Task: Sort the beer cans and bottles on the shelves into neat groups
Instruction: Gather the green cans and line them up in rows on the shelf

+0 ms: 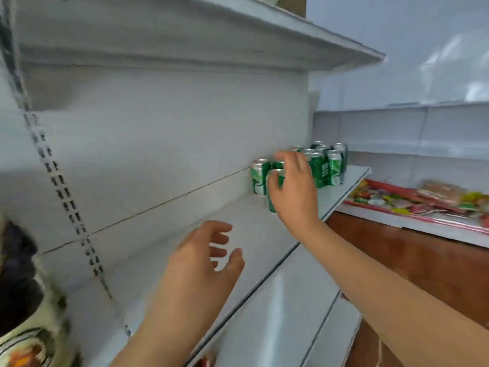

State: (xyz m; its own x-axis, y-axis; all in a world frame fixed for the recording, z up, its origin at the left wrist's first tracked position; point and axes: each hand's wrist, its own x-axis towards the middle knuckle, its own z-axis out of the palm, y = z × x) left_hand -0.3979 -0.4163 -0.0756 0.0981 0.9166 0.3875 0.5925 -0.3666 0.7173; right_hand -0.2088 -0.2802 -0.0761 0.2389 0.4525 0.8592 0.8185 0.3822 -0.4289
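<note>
Several green beer cans [326,165] stand grouped at the right end of a white shelf [185,242]. One more green can [258,180] stands a little to their left by the back panel. My right hand [293,189] grips another green can [274,192] from the front, its fingers curled round the top. My left hand [201,263] hovers over the bare middle of the shelf with fingers spread and holds nothing. No bottles are in sight.
An upper shelf [238,35] overhangs the cans. A slotted upright [53,165] runs down the left. To the right, a lower counter [423,202] carries colourful packaged goods. A patterned object [29,327] sits at the lower left.
</note>
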